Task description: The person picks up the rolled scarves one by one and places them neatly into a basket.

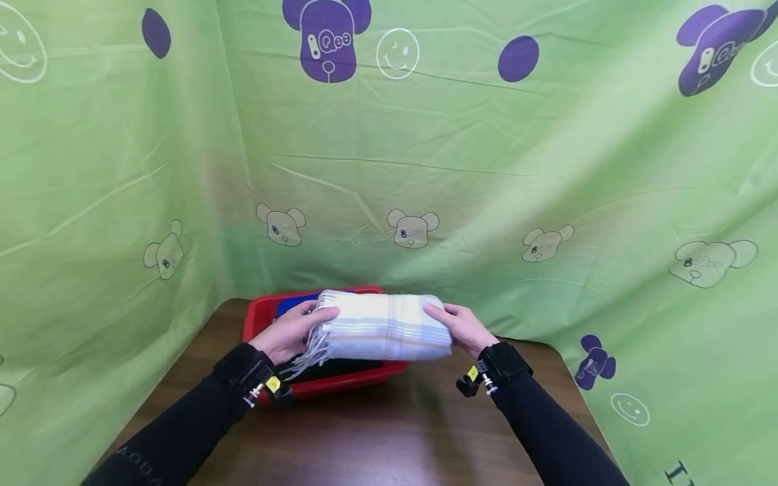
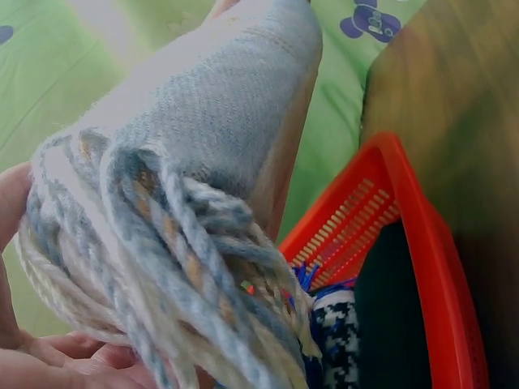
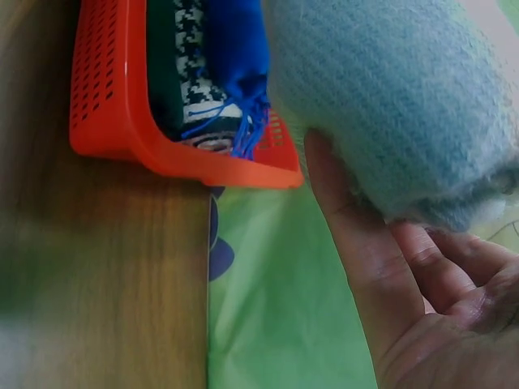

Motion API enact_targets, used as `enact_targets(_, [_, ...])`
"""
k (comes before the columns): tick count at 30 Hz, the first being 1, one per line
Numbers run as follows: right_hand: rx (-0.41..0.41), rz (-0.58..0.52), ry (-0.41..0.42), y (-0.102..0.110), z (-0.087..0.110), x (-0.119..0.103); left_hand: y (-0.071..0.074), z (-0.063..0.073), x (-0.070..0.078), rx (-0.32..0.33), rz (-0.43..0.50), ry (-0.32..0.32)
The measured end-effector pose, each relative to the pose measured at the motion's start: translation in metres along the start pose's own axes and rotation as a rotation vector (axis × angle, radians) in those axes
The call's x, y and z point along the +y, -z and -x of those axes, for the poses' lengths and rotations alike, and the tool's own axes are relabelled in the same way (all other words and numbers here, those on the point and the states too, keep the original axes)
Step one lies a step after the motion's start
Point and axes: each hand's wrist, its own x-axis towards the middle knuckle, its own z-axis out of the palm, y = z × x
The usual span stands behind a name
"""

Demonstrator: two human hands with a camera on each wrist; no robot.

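Observation:
A folded pale blue and cream striped scarf (image 1: 389,327), with twisted fringe (image 2: 195,267) at its left end, is held up in front of the red plastic basket (image 1: 328,388). My left hand (image 1: 288,332) grips the fringed end, thumb on the near face and fingers behind. The right hand (image 1: 464,329) holds the opposite end the same way. The scarf hides much of the basket's inside. In the right wrist view a blue fringed cloth (image 3: 237,49), a black-and-white patterned cloth (image 3: 195,65) and a dark green cloth (image 3: 164,73) lie side by side in the basket.
The basket stands at the back left of a brown wooden table (image 1: 377,432). A green curtain (image 1: 474,148) printed with bear heads and smiley faces hangs behind the table and along both sides. Slotted basket walls (image 3: 101,81) rise around the cloths.

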Motion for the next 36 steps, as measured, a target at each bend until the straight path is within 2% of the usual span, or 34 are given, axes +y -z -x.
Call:
enact_targets(17, [-0.019, 0.019, -0.010, -0.032, -0.026, -0.002, 0.027, 0.012, -0.002, 0.044, -0.006, -0.011])
enact_targets(29, [-0.052, 0.006, -0.020, -0.055, -0.039, -0.006, 0.050, 0.018, -0.008, 0.028, 0.063, -0.046])
enact_targets(36, [-0.071, -0.012, -0.055, -0.067, -0.049, -0.003, 0.061, 0.021, -0.011, 0.045, 0.085, -0.034])
